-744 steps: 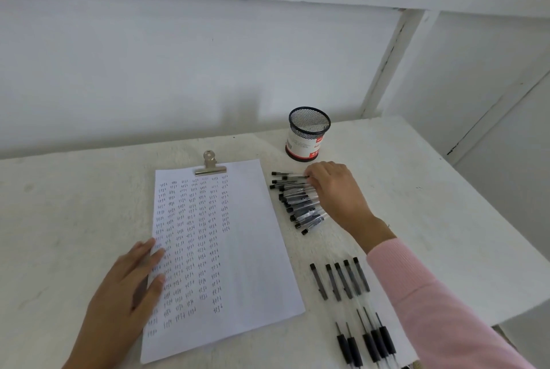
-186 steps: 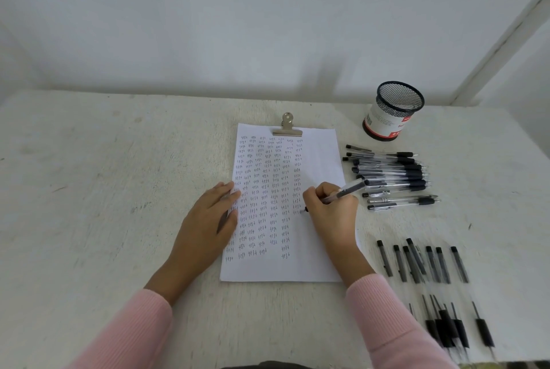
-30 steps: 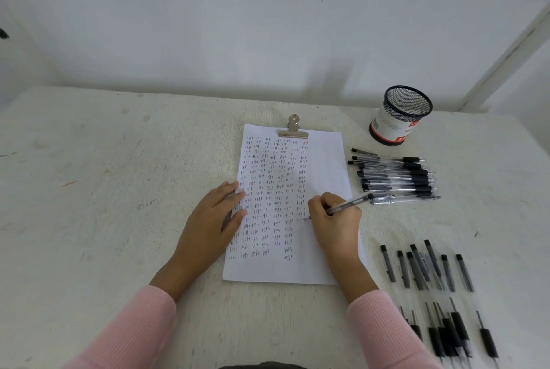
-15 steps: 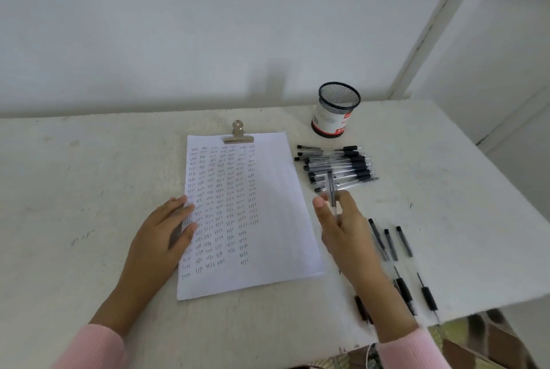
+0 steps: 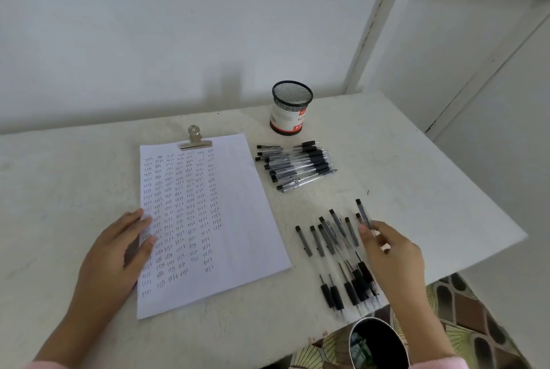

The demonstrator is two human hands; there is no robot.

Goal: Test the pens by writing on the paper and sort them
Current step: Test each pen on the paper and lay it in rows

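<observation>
Left hand [image 5: 119,249]: flat, fingers straight, resting on the paper [image 5: 238,219] edge.
Right hand [image 5: 390,252]: pinches one pen [image 5: 363,213] by the near row of pens [image 5: 324,237].
Other pens [image 5: 297,166]: piled beside the paper, on the bench [image 5: 416,175].

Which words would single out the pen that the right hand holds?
On the white table, right of the paper, a row of pens lies near the front edge. At its right end, one pen alone is pinched by the right hand.
</observation>
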